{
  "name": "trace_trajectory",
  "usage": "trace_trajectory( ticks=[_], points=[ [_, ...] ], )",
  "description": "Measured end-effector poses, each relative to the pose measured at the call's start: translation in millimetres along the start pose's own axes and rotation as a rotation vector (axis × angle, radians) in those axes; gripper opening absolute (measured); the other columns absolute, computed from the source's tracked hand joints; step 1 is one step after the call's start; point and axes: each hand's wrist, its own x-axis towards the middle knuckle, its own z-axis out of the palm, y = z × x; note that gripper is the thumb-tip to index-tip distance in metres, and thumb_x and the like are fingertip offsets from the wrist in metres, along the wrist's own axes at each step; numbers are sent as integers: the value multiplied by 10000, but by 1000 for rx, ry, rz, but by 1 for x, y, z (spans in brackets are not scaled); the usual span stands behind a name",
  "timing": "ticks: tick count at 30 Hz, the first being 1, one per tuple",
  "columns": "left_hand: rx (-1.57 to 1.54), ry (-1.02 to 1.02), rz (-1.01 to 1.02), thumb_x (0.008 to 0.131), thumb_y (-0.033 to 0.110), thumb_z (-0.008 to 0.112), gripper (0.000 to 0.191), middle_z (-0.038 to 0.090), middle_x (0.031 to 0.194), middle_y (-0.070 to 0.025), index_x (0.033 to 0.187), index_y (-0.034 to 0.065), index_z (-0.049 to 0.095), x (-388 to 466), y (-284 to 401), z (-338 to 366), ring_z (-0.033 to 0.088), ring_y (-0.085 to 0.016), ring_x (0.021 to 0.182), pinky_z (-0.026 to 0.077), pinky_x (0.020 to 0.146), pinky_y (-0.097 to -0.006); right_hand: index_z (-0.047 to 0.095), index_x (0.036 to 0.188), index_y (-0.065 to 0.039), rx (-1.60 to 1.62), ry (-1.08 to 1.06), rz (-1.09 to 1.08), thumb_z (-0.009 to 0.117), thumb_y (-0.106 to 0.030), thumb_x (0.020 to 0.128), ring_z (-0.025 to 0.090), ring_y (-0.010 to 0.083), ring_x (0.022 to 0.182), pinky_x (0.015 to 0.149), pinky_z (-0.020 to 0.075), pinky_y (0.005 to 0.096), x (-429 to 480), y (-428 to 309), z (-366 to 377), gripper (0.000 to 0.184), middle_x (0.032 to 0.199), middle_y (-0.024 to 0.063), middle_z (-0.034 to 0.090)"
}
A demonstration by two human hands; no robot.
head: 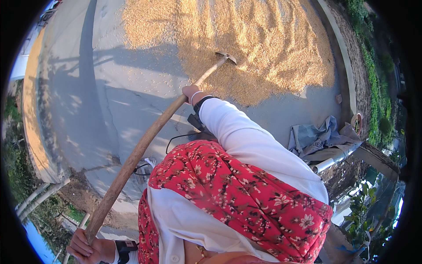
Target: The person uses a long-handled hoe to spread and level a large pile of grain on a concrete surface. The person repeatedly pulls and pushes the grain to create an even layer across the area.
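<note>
A long wooden handle (141,145) runs from the lower left up to a small crosswise hoe-like head (227,57). My left hand (83,248) is closed around the handle's near end. Further up, my right hand (190,92) grips the same shaft, its arm stretched forward. The head rests on a spread layer of yellow grain (263,43), which looks like maize kernels. Ridges and furrows mark the grain, and scattered kernels lie along its left side. Both wrists carry dark bands or devices.
Grey concrete (141,76), crossed by shadows, surrounds the grain. A low concrete curb (346,62) borders it on the right. A crumpled grey tarp or sack (313,137) lies near a pale pipe (324,165). A dark cable (174,137) hangs by my body. Another yellow strip (31,109) runs along the far left.
</note>
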Motion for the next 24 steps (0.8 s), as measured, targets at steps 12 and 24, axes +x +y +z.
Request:
trace_trajectory(
  ticks=[12, 24],
  points=[
    [-15, -166, 41, 906, 250, 431, 286, 361, 511, 81, 628, 191, 397, 19, 65, 5, 378, -41, 430, 310, 482, -243, 471, 1111, -5, 425, 75, 200, 591, -122, 795, 644, 265, 824, 631, 552, 417, -70, 50, 42, 358, 983, 161, 592],
    [-99, -77, -62, 757, 35, 461, 244, 314, 393, 47, 568, 153, 360, 74, -4, -15, 320, -63, 364, 320, 575, -220, 532, 931, -2, 593, 249, 179, 578, -52, 742, 588, 258, 712, 572, 511, 411, -42, 40, -30, 201, 822, 125, 550]
  ],
)
